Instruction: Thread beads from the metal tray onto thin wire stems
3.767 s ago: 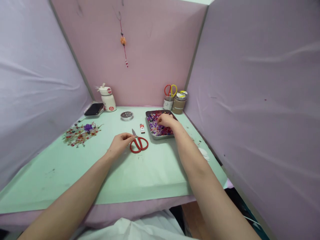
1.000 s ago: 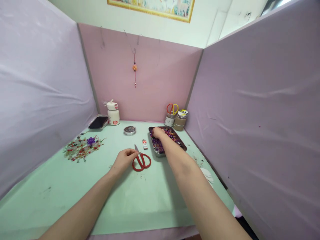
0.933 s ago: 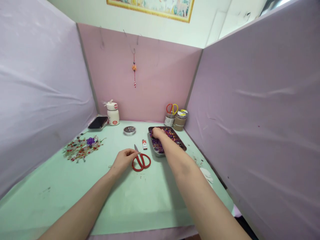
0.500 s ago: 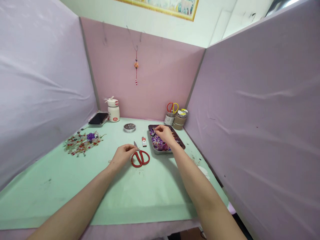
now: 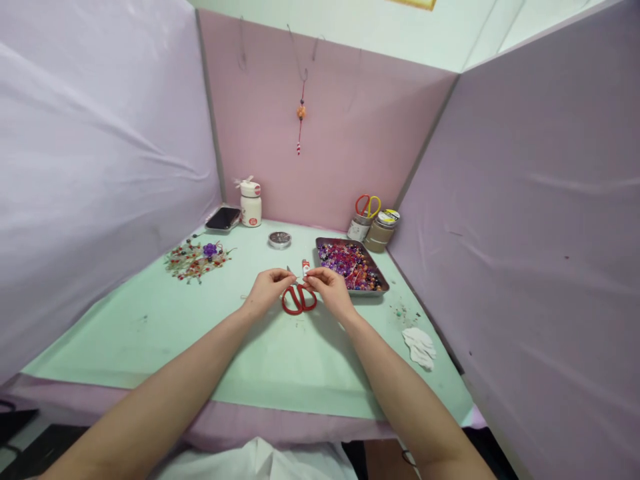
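Observation:
My left hand point(image 5: 267, 288) is closed in a pinch, thumb against fingertips, on something too small to make out. Close beside it my right hand point(image 5: 331, 288) also pinches, and what lies between its fingertips cannot be told. Their fingertips are a short way apart over red-handled scissors point(image 5: 301, 300), which lie on the table with the blades pointing away, partly hidden by the hands. Behind the right fingertips lies a small red and white lighter point(image 5: 305, 265). A dark metal tray point(image 5: 369, 293) of mixed purple, red and orange beads point(image 5: 350, 261) stands right of the hands.
On the green cloth point(image 5: 200, 353) at left lies a pile of beaded strands point(image 5: 195, 261). Behind stand a phone point(image 5: 223, 218), a white bottle point(image 5: 251, 205), a round tin point(image 5: 279, 240) and two jars point(image 5: 383, 233). A crumpled white cloth point(image 5: 420, 348) lies right. A beaded pendant point(image 5: 301, 112) hangs behind.
My right hand has come from over the bead tray leftward and nearer to me, beside my left hand. The left hand stays pinched by the scissors. The view has tilted downward and shifted left.

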Demonstrator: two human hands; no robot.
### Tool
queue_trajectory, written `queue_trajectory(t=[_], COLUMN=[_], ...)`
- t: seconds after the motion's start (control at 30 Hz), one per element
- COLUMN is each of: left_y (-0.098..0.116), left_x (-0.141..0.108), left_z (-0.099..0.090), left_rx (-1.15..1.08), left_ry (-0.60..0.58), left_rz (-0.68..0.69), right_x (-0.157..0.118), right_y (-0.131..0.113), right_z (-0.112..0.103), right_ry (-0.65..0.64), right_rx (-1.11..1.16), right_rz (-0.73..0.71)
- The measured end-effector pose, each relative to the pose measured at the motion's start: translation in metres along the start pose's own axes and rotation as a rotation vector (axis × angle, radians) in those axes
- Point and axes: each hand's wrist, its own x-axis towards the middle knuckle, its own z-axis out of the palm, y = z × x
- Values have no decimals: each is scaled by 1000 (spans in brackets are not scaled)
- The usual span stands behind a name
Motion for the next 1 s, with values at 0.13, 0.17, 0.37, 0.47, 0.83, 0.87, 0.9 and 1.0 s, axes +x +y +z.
queue_trajectory(t=[0.13, 0.17, 0.37, 0.47, 0.83, 0.87, 0.9, 1.0], left_y=[1, 1, 4, 5, 12, 12, 11, 10], left_x=[-1, -1, -3, -5, -8, -8, -8, -8], left_z=[0, 0, 1, 1, 3, 3, 3, 3], left_rx=[34, 40, 54, 55, 122, 127, 129, 120], left_ry=[-14, -16, -10, -30, -23, -22, -23, -28], left_rz=[27, 35, 43, 41, 19, 20, 21, 21], right_x=[-3, -3, -4, -4, -4, -4, -4, -4], right_y=[4, 5, 10, 12, 15, 15, 15, 14], right_z=[4, 5, 5, 4, 4, 4, 4, 3], right_ry=[-4, -5, -11, -20, 1, 6, 10, 18], right_rx=[32, 42, 75, 93, -59, -79, -90, -94], right_rz=[13, 20, 54, 61, 16, 12, 10, 7])
